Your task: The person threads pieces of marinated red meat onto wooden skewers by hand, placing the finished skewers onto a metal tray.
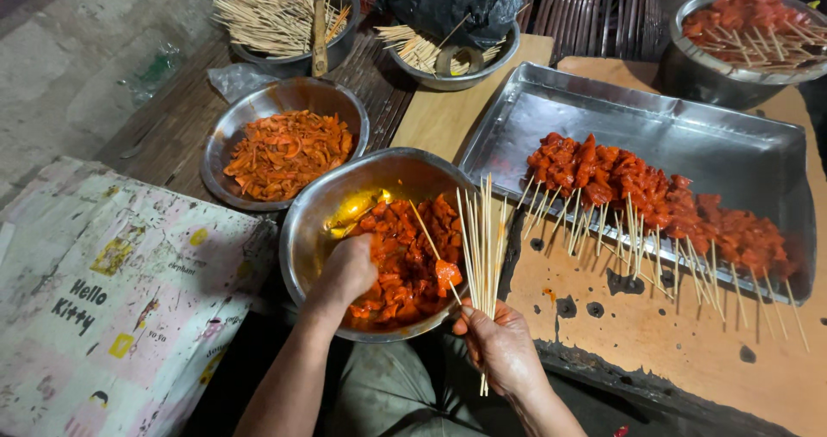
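Observation:
My left hand [349,267] reaches into a steel bowl [323,209] of red marinated meat pieces [405,256], fingers closed among them. My right hand [500,342] grips a bundle of bamboo skewers [481,230] upright at the bowl's right rim. One skewer [435,252] slants over the bowl with a meat piece [447,272] threaded on it.
A steel tray [689,127] on the right holds a row of finished meat skewers [655,200]. A bowl of orange shredded food [284,148] sits behind. Two bowls of spare sticks [276,15] [431,49] stand at the back, another bowl of skewers [745,28] far right, printed cloth [112,291] left.

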